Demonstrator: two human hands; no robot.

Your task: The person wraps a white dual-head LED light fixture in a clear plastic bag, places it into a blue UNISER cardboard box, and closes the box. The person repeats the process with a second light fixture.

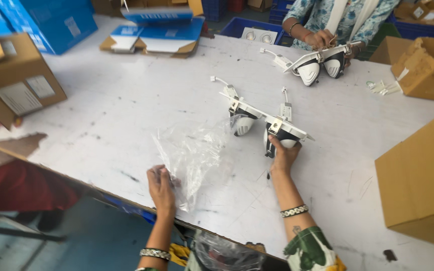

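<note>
Clear plastic bag (189, 155) lies crumpled and empty on the white table (116, 100), its lower edge pinched in the left hand (160, 186). The right hand (283, 155) has its fingers wrapped around one end of the white twin-head light fitting (264, 123), which sits just right of the bag, not inside it yet. So I'd say bagging is barely started (a co-worker's hands (320, 39) across the table hold a second fitting (320, 62)). Cardboard boxes (420, 175) stand around.
</note>
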